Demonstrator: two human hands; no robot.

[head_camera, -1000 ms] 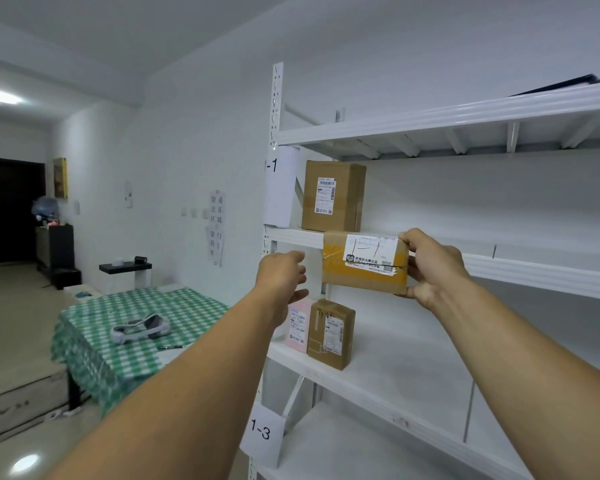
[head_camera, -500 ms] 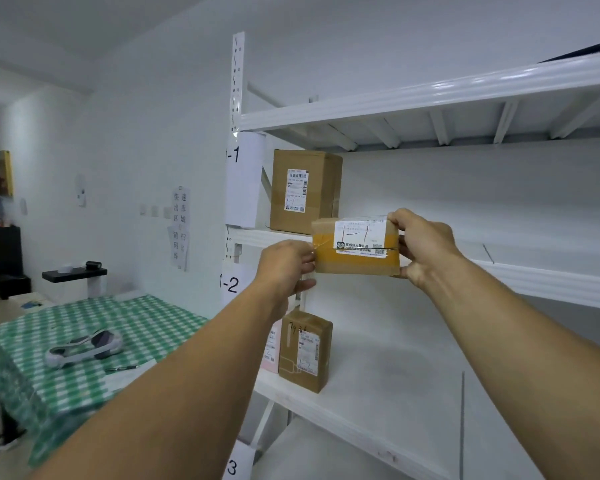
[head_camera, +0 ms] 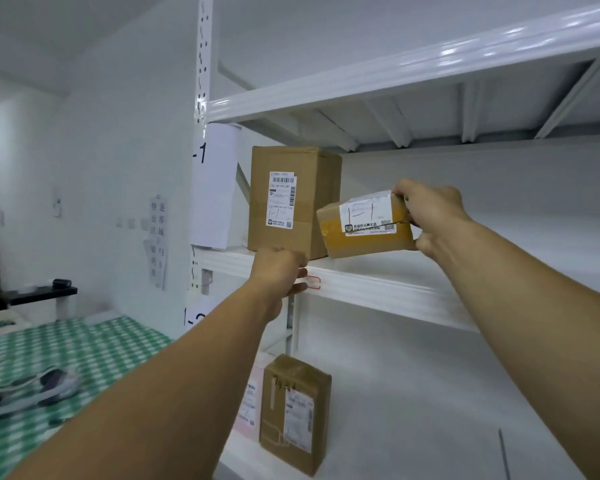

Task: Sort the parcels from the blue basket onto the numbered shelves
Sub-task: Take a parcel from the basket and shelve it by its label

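At centre right of the frame the right hand [head_camera: 426, 216] grips the right end of a small parcel [head_camera: 364, 233], fingers curled over its top edge and thumb under it. The parcel is tilted, its lower left corner down on the shelf [head_camera: 378, 285] beside the sheet marked "-1" [head_camera: 215, 181], just beside a tall brown box [head_camera: 291, 202]; whether the two touch cannot be told. The left hand [head_camera: 279, 271] is in front of the shelf's front edge at mid frame, fingers loosely bent with nothing in them. On the shelf below stand a smaller brown box [head_camera: 293, 414] and a pink parcel [head_camera: 250, 400]. A green checked table [head_camera: 66, 348] is at lower left.
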